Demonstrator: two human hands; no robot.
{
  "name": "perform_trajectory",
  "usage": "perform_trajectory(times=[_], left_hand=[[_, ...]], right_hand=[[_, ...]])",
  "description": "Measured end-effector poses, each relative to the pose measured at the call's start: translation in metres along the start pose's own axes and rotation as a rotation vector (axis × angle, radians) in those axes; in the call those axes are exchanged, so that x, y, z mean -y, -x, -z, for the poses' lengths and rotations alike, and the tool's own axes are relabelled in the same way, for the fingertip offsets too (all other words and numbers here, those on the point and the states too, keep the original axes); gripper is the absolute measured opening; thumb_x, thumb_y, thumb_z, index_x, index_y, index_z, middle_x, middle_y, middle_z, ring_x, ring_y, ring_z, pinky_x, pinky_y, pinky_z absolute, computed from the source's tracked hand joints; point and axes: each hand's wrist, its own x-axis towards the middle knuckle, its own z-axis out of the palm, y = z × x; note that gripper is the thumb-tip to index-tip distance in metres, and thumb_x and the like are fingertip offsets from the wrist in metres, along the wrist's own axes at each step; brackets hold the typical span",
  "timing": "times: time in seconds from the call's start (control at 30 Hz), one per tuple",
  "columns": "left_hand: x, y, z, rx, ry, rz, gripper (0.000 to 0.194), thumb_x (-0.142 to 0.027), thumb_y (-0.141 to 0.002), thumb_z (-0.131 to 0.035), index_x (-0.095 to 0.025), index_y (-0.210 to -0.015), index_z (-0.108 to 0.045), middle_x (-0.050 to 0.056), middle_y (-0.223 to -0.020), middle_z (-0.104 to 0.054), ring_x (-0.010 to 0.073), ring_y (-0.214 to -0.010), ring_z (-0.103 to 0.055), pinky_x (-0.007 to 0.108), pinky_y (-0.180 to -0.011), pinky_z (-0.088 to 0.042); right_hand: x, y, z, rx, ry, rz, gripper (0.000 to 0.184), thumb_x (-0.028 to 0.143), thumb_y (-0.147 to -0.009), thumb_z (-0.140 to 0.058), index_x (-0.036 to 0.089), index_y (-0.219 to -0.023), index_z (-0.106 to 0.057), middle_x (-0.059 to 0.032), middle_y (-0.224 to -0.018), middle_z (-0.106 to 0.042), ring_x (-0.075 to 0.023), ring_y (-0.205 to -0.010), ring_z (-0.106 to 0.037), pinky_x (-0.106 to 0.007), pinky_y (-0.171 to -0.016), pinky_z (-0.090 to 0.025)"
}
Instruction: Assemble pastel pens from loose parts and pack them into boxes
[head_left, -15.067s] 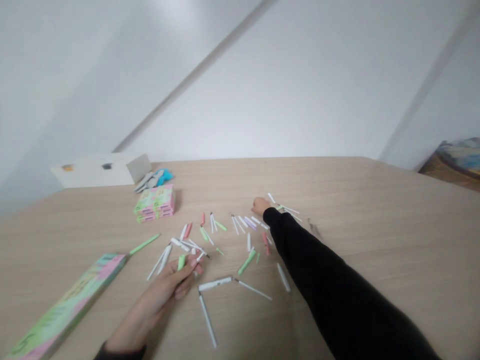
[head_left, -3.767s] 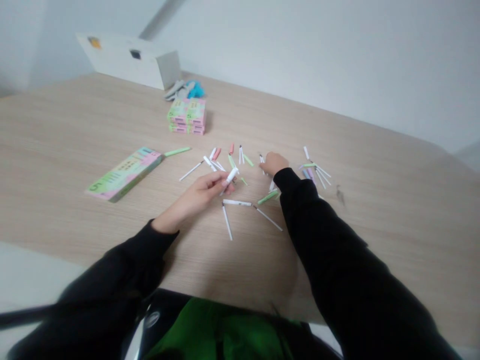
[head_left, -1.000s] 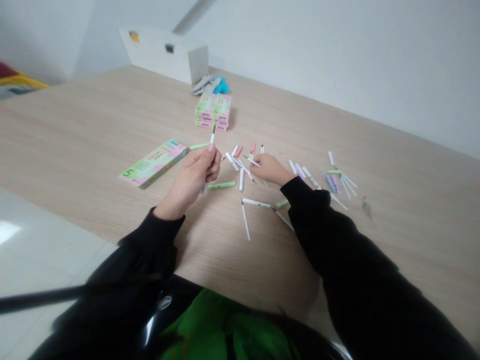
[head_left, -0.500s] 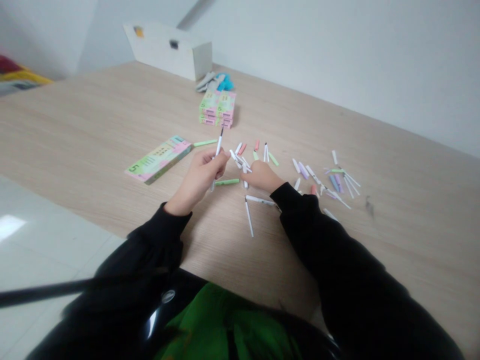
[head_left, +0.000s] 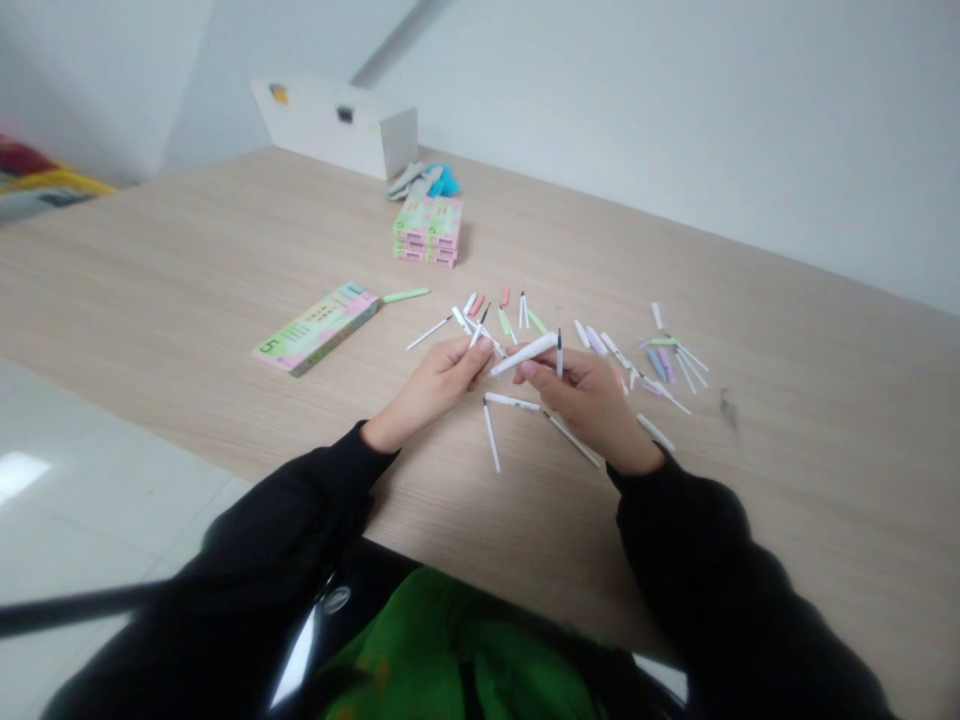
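Observation:
Over the table's middle, my left hand [head_left: 448, 378] pinches a small white pen part, partly hidden by the fingers. Close beside it, my right hand [head_left: 589, 400] is closed around a white pen barrel [head_left: 525, 353], whose lower end reaches toward the left fingertips. A thin white pen refill [head_left: 559, 358] with a dark tip stands upright between the right fingers. Beneath and behind both hands lie several pen caps, barrels and refills, blurred together. Nearer to me rest a white pen barrel [head_left: 513, 402] and a loose refill [head_left: 492, 436].
A green and pink pen box [head_left: 319, 330] lies at left, near a green pen barrel [head_left: 406, 296]. Several like boxes [head_left: 427, 230] are stacked behind, before grey and blue gloves [head_left: 426, 181] and a white carton [head_left: 337, 128]. More pen parts [head_left: 664, 362] are scattered right.
My right hand has lifted from the pile and turned, now holding a barrel and a dark-tipped refill. My left hand has moved right, without its upright refill. A refill now lies to its left.

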Motion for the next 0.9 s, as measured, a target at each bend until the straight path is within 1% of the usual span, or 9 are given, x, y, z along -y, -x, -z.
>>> perform_trajectory(times=[0.13, 0.23, 0.33, 0.4, 0.57, 0.67, 0.73, 0.83, 0.9], left_hand=[[0.0, 0.005, -0.007, 0.114, 0.058, 0.0, 0.055, -0.064, -0.099, -0.045, -0.018, -0.071, -0.053, -0.005, -0.059, -0.038, 0.0099, -0.054, -0.033, 0.024, -0.052, -0.027], [0.0, 0.008, -0.01, 0.177, 0.068, -0.006, 0.055, -0.062, -0.1, -0.046, -0.016, -0.074, -0.059, -0.005, -0.059, -0.039, 0.0097, -0.054, -0.033, 0.024, -0.052, -0.026], [0.0, 0.01, -0.009, 0.161, 0.047, 0.016, 0.049, -0.059, -0.1, -0.049, -0.016, -0.095, -0.071, -0.005, -0.061, -0.041, 0.0096, -0.055, -0.034, 0.025, -0.055, -0.026], [-0.001, 0.011, -0.009, 0.132, 0.048, 0.026, 0.048, -0.058, -0.099, -0.052, -0.016, -0.108, -0.073, -0.006, -0.061, -0.041, 0.0096, -0.056, -0.035, 0.025, -0.058, -0.029], [-0.003, 0.01, -0.012, 0.058, 0.127, 0.093, 0.047, -0.06, -0.089, -0.068, -0.014, -0.094, -0.077, -0.006, -0.056, -0.037, 0.0096, -0.056, -0.031, 0.025, -0.056, -0.024], [-0.001, 0.008, -0.014, 0.008, 0.218, 0.148, 0.045, -0.058, -0.084, -0.074, -0.013, -0.084, -0.077, -0.006, -0.054, -0.036, 0.0084, -0.053, -0.027, 0.025, -0.052, -0.019], [0.001, 0.007, -0.013, 0.005, 0.241, 0.169, 0.044, -0.057, -0.082, -0.077, -0.013, -0.083, -0.077, -0.005, -0.054, -0.039, 0.0082, -0.052, -0.029, 0.024, -0.051, -0.021], [0.001, 0.008, -0.011, 0.017, 0.233, 0.174, 0.044, -0.057, -0.081, -0.078, -0.013, -0.087, -0.078, -0.002, -0.059, -0.049, 0.0086, -0.054, -0.034, 0.024, -0.052, -0.027], [-0.003, 0.009, -0.008, 0.023, 0.178, 0.152, 0.044, -0.057, -0.083, -0.076, -0.013, -0.089, -0.078, -0.001, -0.062, -0.052, 0.0092, -0.055, -0.036, 0.024, -0.054, -0.03]], right_hand=[[-0.004, 0.019, -0.006, -0.062, 0.096, 0.063, 0.016, 0.027, -0.092, -0.062, 0.02, -0.079, -0.068, 0.0019, -0.072, -0.058, -0.0129, -0.067, -0.051, -0.028, -0.066, -0.039], [-0.006, 0.026, -0.009, -0.082, 0.065, 0.075, 0.016, 0.024, -0.094, -0.059, 0.02, -0.084, -0.07, -0.0001, -0.079, -0.065, -0.0153, -0.078, -0.06, -0.029, -0.075, -0.045], [-0.013, 0.028, -0.014, -0.178, 0.021, 0.033, 0.017, 0.029, -0.094, -0.06, 0.02, -0.086, -0.072, -0.0009, -0.081, -0.068, -0.0159, -0.077, -0.061, -0.03, -0.075, -0.045], [-0.018, 0.027, -0.018, -0.246, -0.013, -0.023, 0.017, 0.031, -0.092, -0.062, 0.019, -0.086, -0.073, -0.0006, -0.078, -0.068, -0.0154, -0.072, -0.059, -0.03, -0.072, -0.045], [-0.028, 0.018, -0.035, -0.285, -0.155, -0.192, 0.024, 0.039, -0.089, -0.063, 0.018, -0.093, -0.075, 0.0012, -0.07, -0.065, -0.0143, -0.065, -0.056, -0.03, -0.065, -0.043], [-0.031, 0.009, -0.045, -0.259, -0.268, -0.166, 0.023, 0.041, -0.085, -0.066, 0.02, -0.087, -0.073, 0.0004, -0.075, -0.069, -0.0151, -0.072, -0.062, -0.03, -0.069, -0.047], [-0.032, 0.005, -0.049, -0.259, -0.312, -0.151, 0.025, 0.046, -0.082, -0.071, 0.02, -0.081, -0.071, 0.0001, -0.078, -0.071, -0.0147, -0.074, -0.064, -0.03, -0.071, -0.048], [-0.032, 0.005, -0.046, -0.278, -0.307, -0.185, 0.036, 0.054, -0.075, -0.078, 0.02, -0.074, -0.065, 0.0023, -0.07, -0.067, -0.0123, -0.065, -0.059, -0.028, -0.064, -0.046], [-0.029, 0.008, -0.034, -0.289, -0.265, -0.192, 0.04, 0.055, -0.073, -0.081, 0.02, -0.07, -0.061, 0.0049, -0.063, -0.059, -0.0099, -0.058, -0.051, -0.026, -0.058, -0.042]])
